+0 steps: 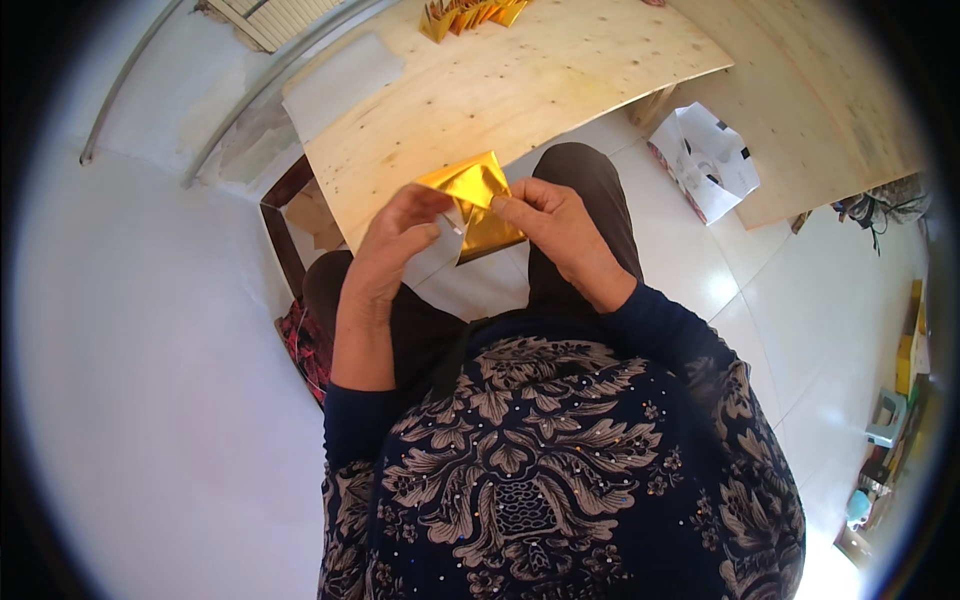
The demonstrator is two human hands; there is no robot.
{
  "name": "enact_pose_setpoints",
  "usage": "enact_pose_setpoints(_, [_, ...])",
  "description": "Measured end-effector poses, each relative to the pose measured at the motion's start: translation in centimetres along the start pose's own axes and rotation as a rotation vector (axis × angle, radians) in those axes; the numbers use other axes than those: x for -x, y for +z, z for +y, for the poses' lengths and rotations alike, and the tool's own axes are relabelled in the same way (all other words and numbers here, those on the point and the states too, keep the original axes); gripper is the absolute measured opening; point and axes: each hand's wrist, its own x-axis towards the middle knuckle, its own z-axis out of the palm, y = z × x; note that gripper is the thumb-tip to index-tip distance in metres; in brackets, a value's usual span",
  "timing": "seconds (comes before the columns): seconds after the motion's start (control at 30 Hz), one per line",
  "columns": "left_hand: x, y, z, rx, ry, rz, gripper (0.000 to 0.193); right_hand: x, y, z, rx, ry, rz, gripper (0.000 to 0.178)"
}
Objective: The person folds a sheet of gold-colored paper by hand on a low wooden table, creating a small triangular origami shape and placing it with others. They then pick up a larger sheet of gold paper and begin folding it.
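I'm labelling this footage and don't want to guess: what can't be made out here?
All in the head view:
Gold foil: the part pinched by the right grip is hidden by its thumb and fingers.
Left grip: blurred fingertips, so their contact with the foil is unclear.
Gold pieces: cut off by the top edge, so no full count.
Red patterned cloth: partly hidden behind the left leg.

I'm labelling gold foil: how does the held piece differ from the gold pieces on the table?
The held piece is pinched by the right hand, while the gold pieces sit on the table. The held piece is single; the gold pieces are bunched together. Both are shiny gold.
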Motion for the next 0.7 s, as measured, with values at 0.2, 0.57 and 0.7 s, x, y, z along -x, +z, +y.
enact_pose_setpoints(0.2, [0.9, 1.3, 0.8, -0.054, 0.081, 0.176, 0.043, 0.2, 0.5, -0.3, 0.237, -0.099, -0.006, 0.020])
enact_pose_setpoints(0.57, [-0.2, 0.5, 1.3, 0.005, 0.093, 0.121, 0.011, 0.4, 0.4, -1.2, 0.157, -0.116, -0.035, 0.021])
enact_pose_setpoints(0.7, [0.0, 1.3, 2.1, -0.174, 0.143, 0.129, 0.011, 0.3, 0.2, -1.2, 0.299, -0.182, -0.006, 0.020])
